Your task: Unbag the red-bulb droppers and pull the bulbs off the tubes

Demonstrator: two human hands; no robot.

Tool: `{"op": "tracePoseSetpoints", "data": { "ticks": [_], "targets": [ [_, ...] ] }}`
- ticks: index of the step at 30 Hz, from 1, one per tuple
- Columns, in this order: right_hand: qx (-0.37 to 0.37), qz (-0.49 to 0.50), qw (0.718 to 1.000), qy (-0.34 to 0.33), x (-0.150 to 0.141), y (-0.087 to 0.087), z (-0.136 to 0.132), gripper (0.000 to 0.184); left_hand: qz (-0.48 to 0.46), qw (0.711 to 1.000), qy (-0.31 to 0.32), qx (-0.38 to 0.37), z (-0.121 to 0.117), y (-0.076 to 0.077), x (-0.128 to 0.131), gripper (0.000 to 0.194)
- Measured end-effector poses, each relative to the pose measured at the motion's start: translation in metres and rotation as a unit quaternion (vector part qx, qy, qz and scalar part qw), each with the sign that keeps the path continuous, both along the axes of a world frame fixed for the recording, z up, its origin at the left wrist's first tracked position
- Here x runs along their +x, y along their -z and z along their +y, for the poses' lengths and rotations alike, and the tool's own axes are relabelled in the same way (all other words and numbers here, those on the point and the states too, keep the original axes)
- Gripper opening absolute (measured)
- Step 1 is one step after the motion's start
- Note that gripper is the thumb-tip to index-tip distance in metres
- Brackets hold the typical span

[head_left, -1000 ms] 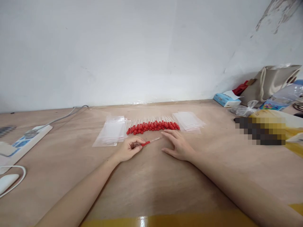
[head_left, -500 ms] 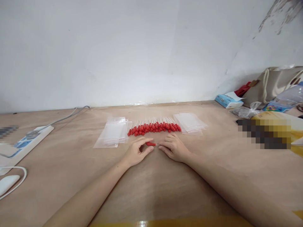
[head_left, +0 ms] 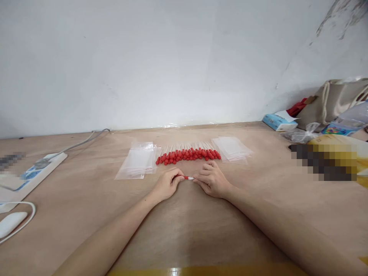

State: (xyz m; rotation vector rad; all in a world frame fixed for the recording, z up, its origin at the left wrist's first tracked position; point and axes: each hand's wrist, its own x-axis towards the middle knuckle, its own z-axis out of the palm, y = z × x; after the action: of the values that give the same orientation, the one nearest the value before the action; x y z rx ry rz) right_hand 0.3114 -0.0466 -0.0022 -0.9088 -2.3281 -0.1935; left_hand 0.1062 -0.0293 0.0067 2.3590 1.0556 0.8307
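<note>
My left hand (head_left: 167, 184) and my right hand (head_left: 212, 178) meet at the middle of the table, both pinching one small red-bulbed dropper (head_left: 187, 178) that lies level between their fingertips. The left fingers close over its red end, the right fingers over its clear stem. Just beyond the hands lies a row of several more red-bulbed droppers (head_left: 188, 154), stems pointing to the wall. A stack of clear plastic bags (head_left: 137, 164) lies left of the row, another stack of bags (head_left: 232, 149) to its right.
A white power strip (head_left: 34, 170) with a grey cable sits at the left, a white mouse (head_left: 10, 224) nearer the front left. At the right stand a tissue box (head_left: 279, 121), a beige cloth bag (head_left: 333, 101) and crumpled plastic. A white wall backs the wooden table (head_left: 186, 230).
My left hand carried the dropper right toward the centre. My right hand, lying flat and open before, drew in and closed its fingers on the dropper's clear end.
</note>
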Motion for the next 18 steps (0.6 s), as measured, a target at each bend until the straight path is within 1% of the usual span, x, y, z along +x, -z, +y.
{"op": "tracePoseSetpoints", "data": {
  "ticks": [2,4,7,10,14,18],
  "targets": [
    [0.012,0.006,1.000,-0.007,0.003,0.001,0.000,0.021,0.002,1.000,0.001,0.006,0.000,-0.001,-0.003,0.015],
    [0.013,0.014,1.000,0.002,0.012,0.003,0.001,0.021,-0.004,1.000,-0.016,0.013,0.001,-0.002,-0.007,0.016],
    [-0.013,0.046,0.997,0.060,0.031,0.007,0.005,0.022,-0.015,0.998,-0.056,0.024,0.002,-0.003,-0.016,0.016],
    [-0.039,0.061,0.990,0.118,0.040,0.009,0.008,0.025,-0.023,0.997,-0.065,0.028,0.002,0.001,-0.021,0.014],
    [-0.038,0.056,0.987,0.148,0.032,0.006,0.007,0.026,-0.054,0.993,-0.097,0.046,0.004,0.009,-0.022,0.018],
    [-0.027,0.040,0.981,0.187,0.020,0.005,0.007,0.014,-0.056,0.988,-0.129,0.069,0.005,0.010,-0.020,0.025]
  ]
}}
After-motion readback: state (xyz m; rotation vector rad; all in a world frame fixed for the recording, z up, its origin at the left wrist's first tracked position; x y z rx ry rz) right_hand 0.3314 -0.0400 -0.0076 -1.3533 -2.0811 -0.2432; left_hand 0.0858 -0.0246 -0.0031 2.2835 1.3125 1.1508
